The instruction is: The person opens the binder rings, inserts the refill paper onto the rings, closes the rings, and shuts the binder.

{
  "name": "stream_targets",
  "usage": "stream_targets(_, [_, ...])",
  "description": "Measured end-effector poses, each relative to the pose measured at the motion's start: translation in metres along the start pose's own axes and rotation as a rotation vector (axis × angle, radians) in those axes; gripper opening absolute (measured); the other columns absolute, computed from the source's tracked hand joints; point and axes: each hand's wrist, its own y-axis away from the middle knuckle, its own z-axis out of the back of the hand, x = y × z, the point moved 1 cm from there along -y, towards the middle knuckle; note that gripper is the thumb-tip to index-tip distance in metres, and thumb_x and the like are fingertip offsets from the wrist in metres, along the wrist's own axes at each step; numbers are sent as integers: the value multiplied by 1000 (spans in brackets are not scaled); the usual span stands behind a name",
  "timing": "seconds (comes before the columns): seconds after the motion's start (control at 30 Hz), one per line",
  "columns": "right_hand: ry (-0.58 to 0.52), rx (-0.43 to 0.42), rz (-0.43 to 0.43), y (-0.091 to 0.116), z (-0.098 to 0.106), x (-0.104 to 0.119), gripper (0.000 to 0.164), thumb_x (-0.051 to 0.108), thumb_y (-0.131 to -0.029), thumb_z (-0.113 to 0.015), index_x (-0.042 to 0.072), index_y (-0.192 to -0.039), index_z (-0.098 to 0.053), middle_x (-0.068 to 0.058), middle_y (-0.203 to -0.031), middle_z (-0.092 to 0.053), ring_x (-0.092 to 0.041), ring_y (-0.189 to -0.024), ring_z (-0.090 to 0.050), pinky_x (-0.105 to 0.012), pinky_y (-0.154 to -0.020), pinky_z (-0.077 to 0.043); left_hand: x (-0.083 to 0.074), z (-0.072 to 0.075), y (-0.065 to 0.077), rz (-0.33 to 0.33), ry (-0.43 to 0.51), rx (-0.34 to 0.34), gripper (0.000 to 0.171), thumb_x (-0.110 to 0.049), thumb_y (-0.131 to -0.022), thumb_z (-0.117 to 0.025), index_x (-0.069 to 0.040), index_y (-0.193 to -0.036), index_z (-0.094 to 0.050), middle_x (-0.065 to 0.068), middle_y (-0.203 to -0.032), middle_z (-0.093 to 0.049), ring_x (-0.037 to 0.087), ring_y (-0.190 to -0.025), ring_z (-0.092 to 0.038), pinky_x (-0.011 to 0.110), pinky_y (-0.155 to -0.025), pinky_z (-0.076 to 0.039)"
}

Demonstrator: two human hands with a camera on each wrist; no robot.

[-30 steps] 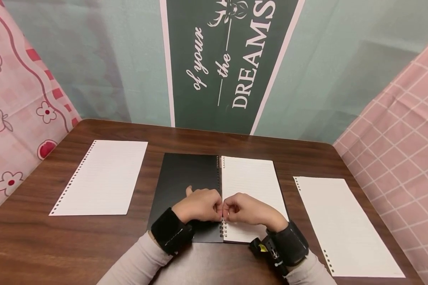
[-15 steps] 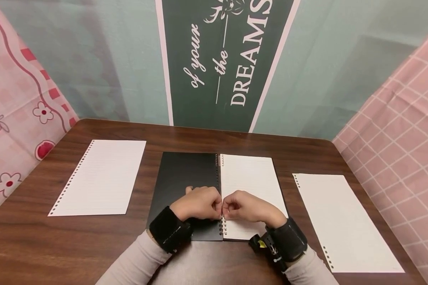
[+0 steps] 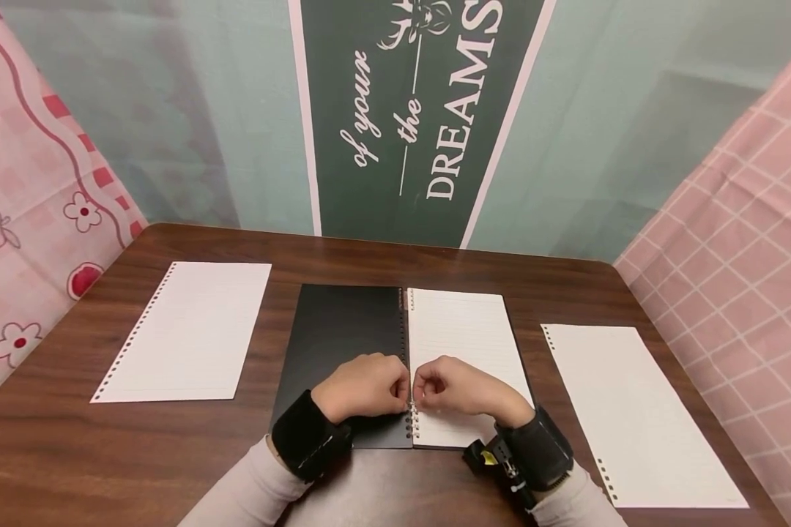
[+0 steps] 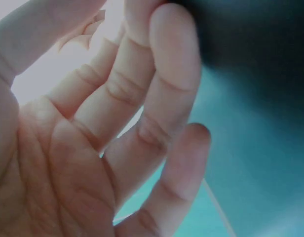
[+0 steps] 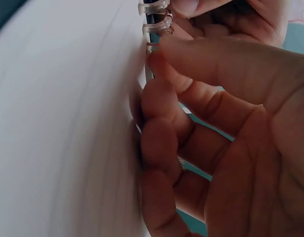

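An open ring notebook lies mid-table, its black cover (image 3: 343,326) to the left and lined white pages (image 3: 468,329) to the right. Pale plastic binding rings (image 3: 414,426) run down the spine between them. My left hand (image 3: 365,384) reaches over the cover, thumb and index finger pinching at the spine. Facing it over the pages, my right hand (image 3: 464,386) pinches the binding, fingertips almost meeting the left ones. In the right wrist view, thumb and forefinger close on a ring just below two visible rings (image 5: 157,22), other fingers curled against the page edge. The left wrist view shows curved fingers (image 4: 167,84).
A loose punched sheet (image 3: 187,329) lies on the brown wooden table (image 3: 72,454) to the left. Another punched sheet (image 3: 639,417) lies at the right, near the table's edge. Behind hangs a green curtain (image 3: 250,110), with pink cloths at both sides.
A raised finger of my left hand has dropped out of sight, and that hand sits slightly lower along the spine. The right hand keeps its place; the notebook and sheets have not moved.
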Motion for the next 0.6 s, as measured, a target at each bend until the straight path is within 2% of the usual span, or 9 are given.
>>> stream_targets(0.2, [-8,-23,-12,10,-2,3,14,-6,-84,-63,7,-79,-66,9,-63,-47,1,-59,-42,-17,-57,-35,-6,-4,13,47,-44,-4,27,-16,-79,-75,-22,-59,-57,-10,-58,-50,8,-54,-48,25,-48,-39])
stream_targets(0.4, [-15,-34,-26,19,-9,6,16,-6,-83,-63,8,-77,-65,12,-63,-45,3,-58,-41,-15,-57,-34,-14,-7,21,30,-105,61,31,-17,-74,-77,-22,-55,-53,-10,-56,-47,8,-51,-46,25,-45,-36])
stream_targets(0.6, [-12,-37,-14,25,-15,11,16,-5,-81,-63,10,-75,-65,14,-63,-45,4,-58,-41,-15,-56,-35,-19,-10,24,18,-107,41,29,-19,-70,-79,-22,-57,-53,-11,-56,-47,6,-51,-45,25,-44,-35])
